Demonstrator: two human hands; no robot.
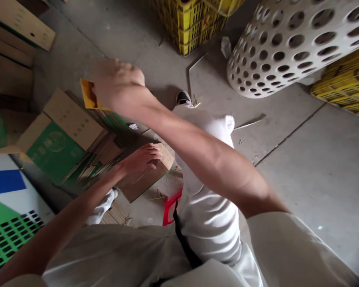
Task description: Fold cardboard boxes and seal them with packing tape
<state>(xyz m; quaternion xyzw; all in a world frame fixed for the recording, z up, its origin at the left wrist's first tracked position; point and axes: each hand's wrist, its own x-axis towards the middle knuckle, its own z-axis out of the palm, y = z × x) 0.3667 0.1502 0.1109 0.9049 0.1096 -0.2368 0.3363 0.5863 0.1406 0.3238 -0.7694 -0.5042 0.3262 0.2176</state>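
Observation:
My right hand is closed in a fist, stretched out to the upper left and slightly smeared by motion. From its far side sticks an orange-yellow object with straight edges; the fingers hide the rest, and I cannot make out its kind. Lower down, my left hand lies with fingers stretched over the top of a brown cardboard box, between my legs. The box stands tilted in view, its near edge lined in green.
Flattened green-and-brown cartons lean in a stack at the left. A red plastic frame is beside my leg. Yellow crates and a white cylinder with round holes stand on the concrete floor, upper right. Thin strips lie near my shoe.

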